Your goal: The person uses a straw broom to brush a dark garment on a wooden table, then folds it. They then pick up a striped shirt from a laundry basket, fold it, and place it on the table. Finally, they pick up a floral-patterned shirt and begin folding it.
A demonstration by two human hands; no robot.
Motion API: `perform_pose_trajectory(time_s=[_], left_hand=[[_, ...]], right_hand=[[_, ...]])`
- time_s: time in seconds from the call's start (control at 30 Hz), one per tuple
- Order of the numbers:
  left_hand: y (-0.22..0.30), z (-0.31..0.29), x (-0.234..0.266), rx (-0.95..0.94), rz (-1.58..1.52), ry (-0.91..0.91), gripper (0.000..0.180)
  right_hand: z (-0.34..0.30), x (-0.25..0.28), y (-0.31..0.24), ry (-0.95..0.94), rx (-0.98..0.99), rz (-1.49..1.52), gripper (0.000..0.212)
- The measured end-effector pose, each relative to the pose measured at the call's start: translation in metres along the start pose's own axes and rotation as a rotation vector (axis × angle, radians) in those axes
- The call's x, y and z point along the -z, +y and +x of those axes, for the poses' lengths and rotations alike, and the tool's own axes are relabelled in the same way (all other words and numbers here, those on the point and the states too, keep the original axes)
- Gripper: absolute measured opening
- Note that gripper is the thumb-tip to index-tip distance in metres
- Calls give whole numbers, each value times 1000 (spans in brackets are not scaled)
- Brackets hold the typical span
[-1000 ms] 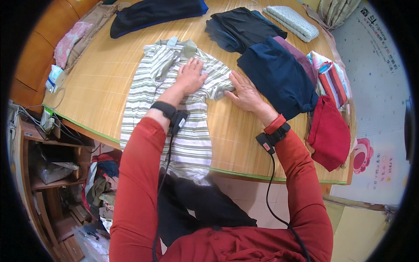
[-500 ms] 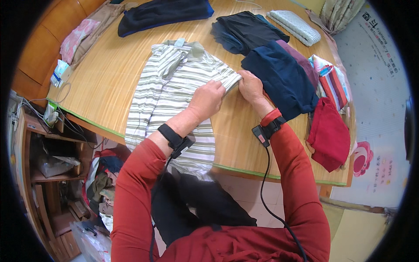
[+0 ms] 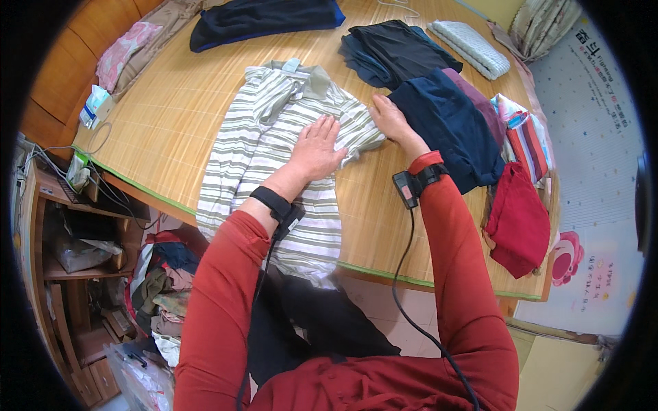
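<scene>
A collared shirt (image 3: 274, 147) with white and olive-green stripes lies on the mat-covered bed, its collar toward the far side and its lower hem hanging at the near edge. My left hand (image 3: 317, 148) rests flat on the shirt's middle, fingers stretched out and holding nothing. At the right, my right hand (image 3: 392, 120) is beside the end of the short, wrinkled sleeve (image 3: 364, 129), touching or nearly touching it. Its fingers are extended rather than wrapped round the cloth. A folded navy garment (image 3: 445, 130) lies just right of that hand.
Dark folded clothes (image 3: 396, 51), a pale knitted bundle (image 3: 469, 48) and a red garment (image 3: 519, 222) sit along the right side. A black-and-blue folded cloth (image 3: 267, 24) is at the far edge. At the lower left stands a wooden shelf (image 3: 89, 270) near a heap of clothes (image 3: 164, 284).
Both hands have let go of the sleeve, which now lies looser on the mat. My left hand has opened flat on the shirt; my right has moved slightly up.
</scene>
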State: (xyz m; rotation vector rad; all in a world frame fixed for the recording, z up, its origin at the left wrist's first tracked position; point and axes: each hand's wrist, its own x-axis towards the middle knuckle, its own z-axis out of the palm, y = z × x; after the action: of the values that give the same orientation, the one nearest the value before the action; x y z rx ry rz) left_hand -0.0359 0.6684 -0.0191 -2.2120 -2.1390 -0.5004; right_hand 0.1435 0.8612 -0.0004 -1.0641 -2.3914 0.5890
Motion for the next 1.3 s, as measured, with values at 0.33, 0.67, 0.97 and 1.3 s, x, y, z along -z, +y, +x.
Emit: perform_pose_trajectory(time_s=[0.33, 0.67, 0.97, 1.3], left_hand=[[-2, 4, -3, 59, -45, -93, 84], [8, -4, 18, 100, -81, -143, 83], [38, -156, 89, -150, -101, -12, 85], [105, -256, 96, -148, -201, -207, 60]], right_hand=[[-170, 38, 2, -92, 160, -175, 54], [-353, 206, -87, -559, -226, 32, 53], [-218, 80, -107, -154, 369, 51, 65], [-124, -5, -71, -174, 87, -214, 60]])
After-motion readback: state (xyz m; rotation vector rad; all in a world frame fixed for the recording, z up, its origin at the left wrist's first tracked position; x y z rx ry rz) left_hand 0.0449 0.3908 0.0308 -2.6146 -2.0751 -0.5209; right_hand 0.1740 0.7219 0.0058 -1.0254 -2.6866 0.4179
